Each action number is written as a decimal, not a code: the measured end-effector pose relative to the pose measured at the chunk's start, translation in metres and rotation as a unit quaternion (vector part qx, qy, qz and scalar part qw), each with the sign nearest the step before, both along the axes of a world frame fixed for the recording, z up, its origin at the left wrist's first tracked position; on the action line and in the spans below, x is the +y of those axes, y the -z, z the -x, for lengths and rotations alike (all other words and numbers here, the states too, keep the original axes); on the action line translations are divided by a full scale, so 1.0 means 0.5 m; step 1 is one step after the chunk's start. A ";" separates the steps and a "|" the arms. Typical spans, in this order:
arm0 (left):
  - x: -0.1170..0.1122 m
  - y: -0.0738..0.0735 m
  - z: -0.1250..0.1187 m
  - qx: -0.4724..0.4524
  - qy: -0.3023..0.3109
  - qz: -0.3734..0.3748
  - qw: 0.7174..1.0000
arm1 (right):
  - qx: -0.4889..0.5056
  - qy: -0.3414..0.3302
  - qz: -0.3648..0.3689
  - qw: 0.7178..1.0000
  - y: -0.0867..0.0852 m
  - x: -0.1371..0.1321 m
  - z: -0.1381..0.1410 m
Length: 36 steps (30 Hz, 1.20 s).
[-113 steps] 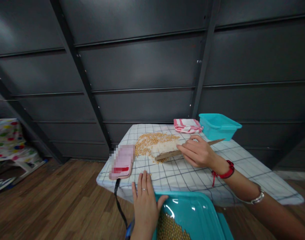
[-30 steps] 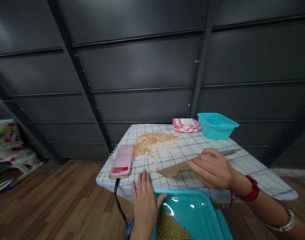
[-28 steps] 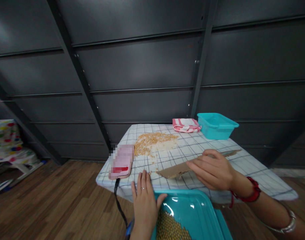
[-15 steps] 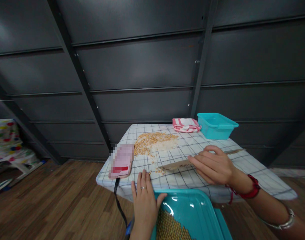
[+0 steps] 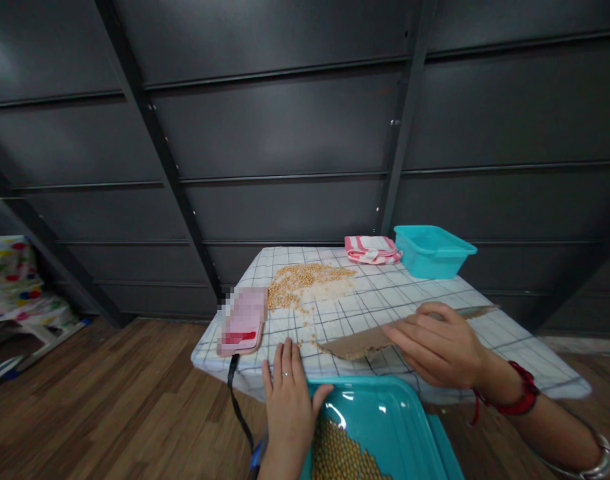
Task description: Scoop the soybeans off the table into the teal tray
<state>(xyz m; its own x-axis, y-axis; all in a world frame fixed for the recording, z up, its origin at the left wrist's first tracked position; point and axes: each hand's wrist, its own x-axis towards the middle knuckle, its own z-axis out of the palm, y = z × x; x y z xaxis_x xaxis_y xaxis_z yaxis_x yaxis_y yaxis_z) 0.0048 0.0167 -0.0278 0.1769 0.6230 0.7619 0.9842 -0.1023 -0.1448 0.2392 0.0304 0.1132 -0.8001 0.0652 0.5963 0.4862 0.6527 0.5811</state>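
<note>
Gripping a cardboard strip (image 5: 357,343) in my right hand (image 5: 442,347), I hold it low over the checked tablecloth (image 5: 365,307), near the front edge; my left hand (image 5: 289,400) rests open and flat on the corner of the teal tray (image 5: 389,417); soybeans (image 5: 342,457) lie inside the tray; a pile of beans and rice (image 5: 309,283) lies farther back.
</note>
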 end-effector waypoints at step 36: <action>0.002 0.012 0.003 -0.017 -0.001 0.025 1.000 | 0.004 0.020 0.015 1.000 -0.004 -0.006 0.007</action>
